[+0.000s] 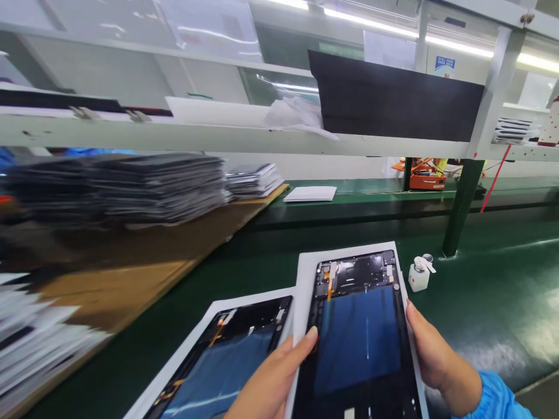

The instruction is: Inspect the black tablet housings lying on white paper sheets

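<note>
Firmly, both hands clasp one tablet frame between them: the left hand (273,378) at its lower left edge with the thumb on top, the right hand (439,355) at its right edge, each grip narrow around the rim. The tablet frame (358,343) is a flat, dark rectangle with glossy blue film across its middle and orange-taped flex strips at the far end, backed by a white card sheet (308,291). A second tablet frame (222,361) lies just left, partly under that sheet. Beyond stands a small white plastic bottle (419,278) on the green bench (502,279).
</note>
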The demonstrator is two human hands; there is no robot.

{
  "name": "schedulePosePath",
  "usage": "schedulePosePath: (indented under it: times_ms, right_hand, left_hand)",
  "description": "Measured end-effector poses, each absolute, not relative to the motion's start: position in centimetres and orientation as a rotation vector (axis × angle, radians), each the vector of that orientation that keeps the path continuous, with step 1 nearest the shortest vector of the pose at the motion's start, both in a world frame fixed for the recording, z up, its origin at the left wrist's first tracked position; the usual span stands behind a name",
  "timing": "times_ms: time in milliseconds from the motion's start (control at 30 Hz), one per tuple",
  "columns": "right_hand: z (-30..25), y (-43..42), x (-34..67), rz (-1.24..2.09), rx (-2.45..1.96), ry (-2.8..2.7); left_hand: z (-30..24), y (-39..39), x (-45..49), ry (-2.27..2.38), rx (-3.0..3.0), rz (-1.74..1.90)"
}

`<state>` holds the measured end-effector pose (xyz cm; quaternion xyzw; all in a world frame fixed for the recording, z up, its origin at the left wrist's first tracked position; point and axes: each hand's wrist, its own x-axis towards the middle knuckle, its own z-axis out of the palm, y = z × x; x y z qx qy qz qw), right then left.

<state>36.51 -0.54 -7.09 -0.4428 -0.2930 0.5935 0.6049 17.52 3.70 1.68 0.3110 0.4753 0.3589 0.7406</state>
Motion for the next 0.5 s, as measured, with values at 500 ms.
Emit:
schedulePosePath:
  times_ms: [500]
  right_hand:
    - [-6.9,-0.5,33.4,1.337,-0.908,-0.597]
  left_hand:
    - [-4.0,5.5,15.7,1.477,0.8,0.835]
